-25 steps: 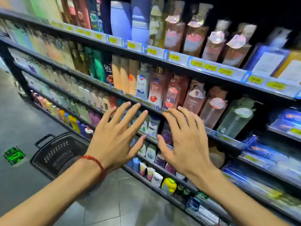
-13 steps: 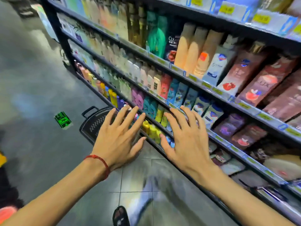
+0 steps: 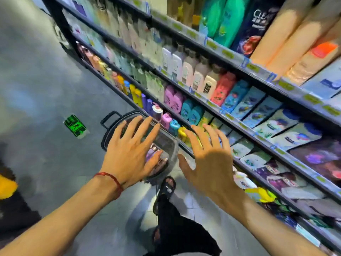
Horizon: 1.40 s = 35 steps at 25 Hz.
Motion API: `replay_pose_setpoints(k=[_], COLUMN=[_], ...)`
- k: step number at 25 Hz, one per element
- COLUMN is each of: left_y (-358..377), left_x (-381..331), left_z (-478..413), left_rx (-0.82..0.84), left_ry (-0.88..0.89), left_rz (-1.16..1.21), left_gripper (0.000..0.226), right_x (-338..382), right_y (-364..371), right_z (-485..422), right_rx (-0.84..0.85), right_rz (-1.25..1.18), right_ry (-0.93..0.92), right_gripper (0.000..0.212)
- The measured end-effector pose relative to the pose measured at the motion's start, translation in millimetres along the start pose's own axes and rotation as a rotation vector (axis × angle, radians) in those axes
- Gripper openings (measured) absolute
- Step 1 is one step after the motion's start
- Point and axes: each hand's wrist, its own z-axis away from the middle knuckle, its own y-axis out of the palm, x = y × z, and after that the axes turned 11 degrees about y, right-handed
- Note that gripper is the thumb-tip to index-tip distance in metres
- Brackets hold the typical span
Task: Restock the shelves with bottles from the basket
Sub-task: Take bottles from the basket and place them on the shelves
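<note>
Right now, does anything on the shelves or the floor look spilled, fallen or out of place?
Nothing stands out. The bottles on the shelves stand in even rows, the basket stands on the floor, and I see no spill. The far rows are too blurred to judge.

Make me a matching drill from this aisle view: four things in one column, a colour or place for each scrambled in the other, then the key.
Things
1 wrist string
2 floor sticker
3 sandal
4 basket

Matches
a green
b holds bottles
c red
d black, on a foot

Pairs: 1-c, 2-a, 3-d, 4-b
</note>
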Motion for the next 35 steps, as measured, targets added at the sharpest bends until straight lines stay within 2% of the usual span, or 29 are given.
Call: replay_pose_setpoints(k=[11, 16, 19, 23, 27, 33, 35], left_y=[85, 134, 169, 207, 248, 323, 361], left_x=[119, 182, 225, 263, 286, 271, 261], left_z=[-84, -107, -123, -133, -141, -154, -155], left_rx=[0.178, 0.211, 0.205, 0.255, 0.275, 0.351, 0.375], left_ry=[0.068, 0.19, 0.325, 0.53, 0.621, 0.594, 0.587], left_rz=[0.124, 0.151, 0.219, 0.18, 0.148, 0.207, 0.243], left_gripper=[0.069, 0.068, 0.063, 0.068, 0.069, 0.072, 0.074], right_x=[23, 62, 101, 153, 186, 185, 179], right_y=[107, 136, 158, 189, 229, 311, 351], right_z=[-108, -124, -126, -121, -110, -86, -76], right_rx=[0.168, 0.264, 0.298, 0.332, 0.382, 0.529, 0.532], right_rz=[0.0, 0.086, 0.094, 0.164, 0.195, 0.191, 0.168], right_ry=[0.057, 0.237, 0.412, 0.612, 0.752, 0.839, 0.846], right_gripper=[0.056, 0.059, 0.061, 0.063, 0.063, 0.067, 0.064])
